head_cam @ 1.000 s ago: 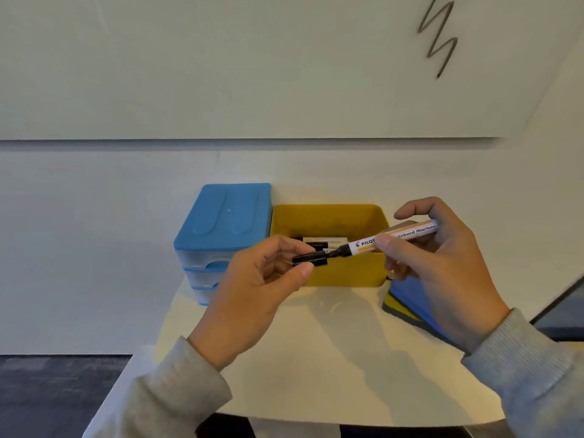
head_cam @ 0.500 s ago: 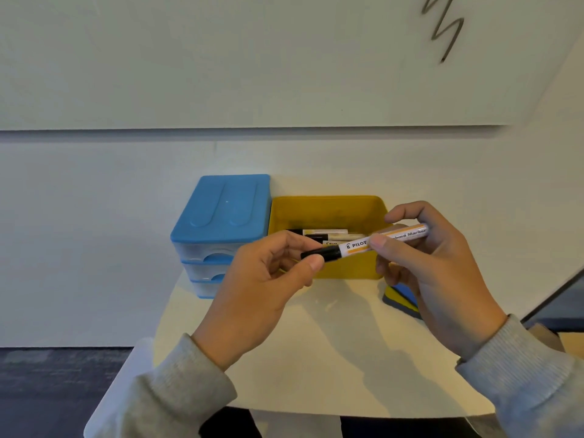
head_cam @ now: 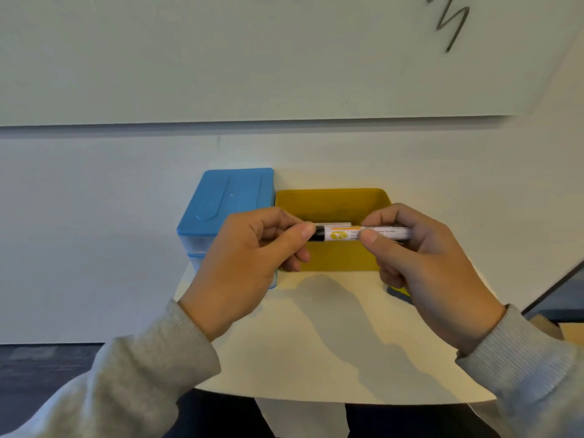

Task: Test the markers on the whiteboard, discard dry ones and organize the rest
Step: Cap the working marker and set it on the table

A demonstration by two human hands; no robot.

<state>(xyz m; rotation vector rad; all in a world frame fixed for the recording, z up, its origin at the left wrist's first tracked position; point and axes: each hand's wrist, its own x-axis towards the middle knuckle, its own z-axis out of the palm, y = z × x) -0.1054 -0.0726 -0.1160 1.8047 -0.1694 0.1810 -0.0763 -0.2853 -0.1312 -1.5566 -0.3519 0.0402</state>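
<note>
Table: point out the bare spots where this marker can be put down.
The table is bare in front of the yellow bin, between the left hand and right hand, down to its near edge. It is crowded at the back: blue drawer box, the bin, and an eraser.

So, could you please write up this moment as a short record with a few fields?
left hand: pinching the black cap end of the marker
right hand: gripping the marker barrel
marker: white, horizontal, above the yellow bin, cap on
yellow bin: open, at least one more marker inside
blue drawer unit: left of the bin, touching it
whiteboard: dark zigzag test mark at top right
table: pale, round-edged
</note>
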